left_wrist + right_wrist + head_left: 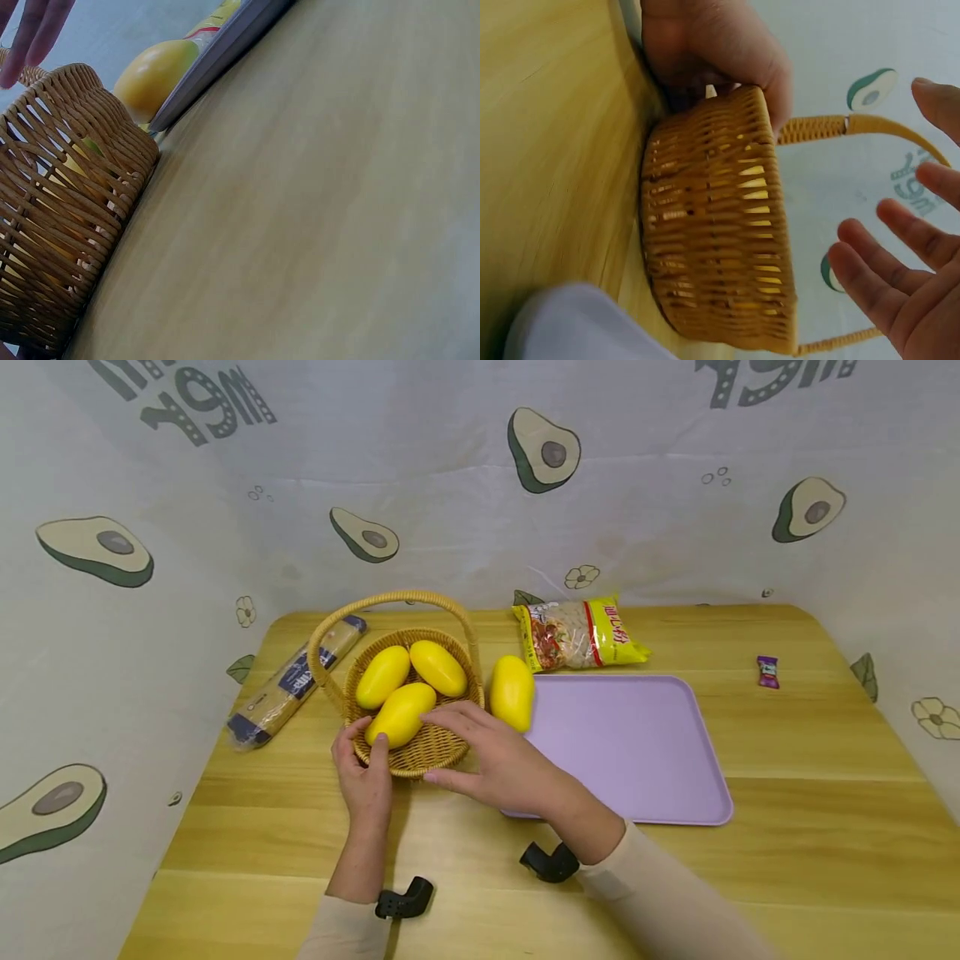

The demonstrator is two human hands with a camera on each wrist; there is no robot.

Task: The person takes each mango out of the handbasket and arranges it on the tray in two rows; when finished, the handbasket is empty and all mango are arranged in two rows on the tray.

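Note:
A wicker basket [417, 763] with an arched handle holds three yellow mangoes [402, 715]. My left hand [366, 789] grips its near left rim; in the right wrist view the left thumb hooks over the edge [774, 97]. The left hand's other fingers are partly hidden. Over the basket's right side hovers my right hand [498, 760], its fingers spread and holding nothing. Its fingertips are close to the nearest mango; whether they touch it I cannot tell. Another mango [513, 693] lies outside, between the basket and a lilac tray [622, 752].
Behind the tray lies a yellow printed food bag [581, 633]. A long clear packet with dark blue ends [296, 685] rests left of the basket. Far right sits a small purple wrapped candy [768, 672]. An avocado-print cloth [465, 527] hangs behind the wooden table [817, 860].

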